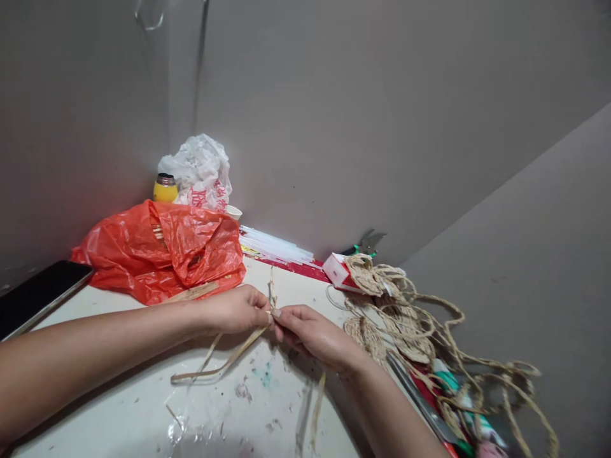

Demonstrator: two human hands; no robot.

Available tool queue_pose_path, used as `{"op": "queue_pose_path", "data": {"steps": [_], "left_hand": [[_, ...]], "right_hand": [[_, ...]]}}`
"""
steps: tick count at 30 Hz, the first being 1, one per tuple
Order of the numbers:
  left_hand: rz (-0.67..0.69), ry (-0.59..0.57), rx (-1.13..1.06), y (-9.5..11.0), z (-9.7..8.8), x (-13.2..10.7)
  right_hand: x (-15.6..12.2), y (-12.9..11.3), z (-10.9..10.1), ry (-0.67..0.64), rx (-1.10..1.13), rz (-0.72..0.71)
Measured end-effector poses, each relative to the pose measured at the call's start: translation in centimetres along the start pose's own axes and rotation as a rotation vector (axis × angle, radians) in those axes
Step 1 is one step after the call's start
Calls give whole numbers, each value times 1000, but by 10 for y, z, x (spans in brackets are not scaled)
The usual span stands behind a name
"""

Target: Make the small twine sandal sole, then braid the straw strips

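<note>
My left hand [241, 310] and my right hand [305, 331] meet over the middle of the white table. Both are closed in a pinch on a strand of dry, straw-coloured plant fibre [272, 286], with fingertips almost touching. A short twisted end of it stands up above the fingers. From beneath my left hand, loose flat fibre strips [229, 361] trail down to the left. Another strip [317, 410] hangs below my right hand. The exact spot where the strands cross is hidden by my fingers.
A red plastic bag [162, 248] and a phone [42, 292] lie at the left. White sticks [277, 245] run along the back. Coiled braided cord [405, 324], pruning shears [370, 243] and a dark blade [420, 401] are at the right, near the walls.
</note>
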State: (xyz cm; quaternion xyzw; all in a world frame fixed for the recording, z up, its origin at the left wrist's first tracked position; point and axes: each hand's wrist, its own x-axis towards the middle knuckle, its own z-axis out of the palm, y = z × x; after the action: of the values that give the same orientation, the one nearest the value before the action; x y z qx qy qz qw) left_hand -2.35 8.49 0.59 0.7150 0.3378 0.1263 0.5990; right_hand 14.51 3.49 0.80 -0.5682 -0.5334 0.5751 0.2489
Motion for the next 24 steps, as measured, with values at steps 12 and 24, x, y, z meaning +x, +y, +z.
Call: {"op": "queue_pose_path", "data": {"steps": [12, 24], "left_hand": [[-22, 129, 716, 32, -6, -28], [96, -89, 1007, 36, 38, -47]], "right_hand": [[6, 5, 15, 43, 300, 65], [4, 4, 19, -57, 482, 99]]}}
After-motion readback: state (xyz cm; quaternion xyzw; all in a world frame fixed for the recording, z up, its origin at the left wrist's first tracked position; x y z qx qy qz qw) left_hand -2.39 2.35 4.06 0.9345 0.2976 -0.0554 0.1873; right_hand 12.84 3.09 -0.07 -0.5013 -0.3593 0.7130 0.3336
